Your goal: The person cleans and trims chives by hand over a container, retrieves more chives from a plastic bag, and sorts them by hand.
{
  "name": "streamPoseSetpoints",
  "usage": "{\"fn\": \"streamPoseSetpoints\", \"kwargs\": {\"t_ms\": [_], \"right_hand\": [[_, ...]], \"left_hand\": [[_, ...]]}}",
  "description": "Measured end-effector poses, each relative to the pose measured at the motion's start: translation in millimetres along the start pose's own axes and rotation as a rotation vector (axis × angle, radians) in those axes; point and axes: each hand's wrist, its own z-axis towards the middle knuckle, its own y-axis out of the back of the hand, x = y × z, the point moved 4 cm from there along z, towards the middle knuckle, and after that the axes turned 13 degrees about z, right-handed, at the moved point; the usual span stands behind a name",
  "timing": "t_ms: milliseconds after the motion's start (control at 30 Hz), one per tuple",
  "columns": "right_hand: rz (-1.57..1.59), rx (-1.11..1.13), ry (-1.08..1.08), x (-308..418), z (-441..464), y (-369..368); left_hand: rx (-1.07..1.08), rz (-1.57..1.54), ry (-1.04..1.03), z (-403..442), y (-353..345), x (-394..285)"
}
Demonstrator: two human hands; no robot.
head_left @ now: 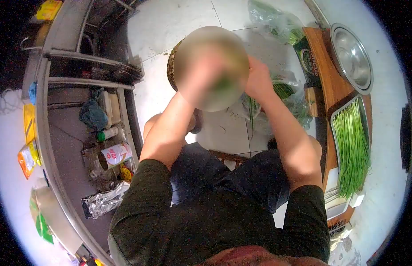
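Note:
A round blurred patch covers most of the work in front of me. My left hand (207, 66) lies inside that patch, so its fingers and anything in them cannot be made out. Just at its right edge, my right hand (258, 80) shows in part, with its fingers curled inward; what they close on is hidden. Beneath the hands, a woven brown rim (171, 71), perhaps a basket's, sticks out on the left. Some green smears show through the blur. Thin green stalks (251, 113) hang down or lie just below my right hand.
Clear plastic bags with greens (283, 91) lie on the tiled floor (157, 26). At right, a wooden board (319, 53) bears a steel bowl (351, 57) and a tray of long green stalks (350, 146). A metal shelf unit (53, 133) with a can (115, 155) and foil (106, 201) stands left.

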Motion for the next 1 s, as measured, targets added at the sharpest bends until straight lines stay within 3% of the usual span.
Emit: {"fn": "streamPoseSetpoints", "kwargs": {"t_ms": [133,267,333,567,667,767,900,1000], "right_hand": [[-0.011,0.018,-0.07,0.5,0.7,3.9],[0.047,0.007,-0.167,-6.4,1.5,4.7],[0.086,0.005,-0.099,-14.3,3.3,4.2],[0.209,-0.029,-0.306,-27.8,5.1,3.6],[0.274,-0.025,-0.324,-24.9,5.3,2.6],[0.234,0.023,-0.251,-27.1,5.7,0.8],[0.19,0.022,-0.255,-24.4,5.3,0.4],[0.199,0.025,-0.234,-19.1,4.4,-0.6]], "left_hand": [[-0.006,0.057,-0.031,-2.1,3.7,-5.3],[-0.054,-0.104,-0.063,5.1,16.9,16.8],[-0.06,-0.216,-0.073,9.3,32.0,33.1],[-0.173,0.446,-0.119,12.4,47.3,44.6],[-0.056,0.144,-0.186,10.9,35.4,42.8],[-0.047,-0.005,-0.038,4.1,15.0,17.7],[-0.028,0.249,-0.1,2.3,5.4,6.3],[0.003,0.211,-0.066,1.8,4.6,3.8]]}}
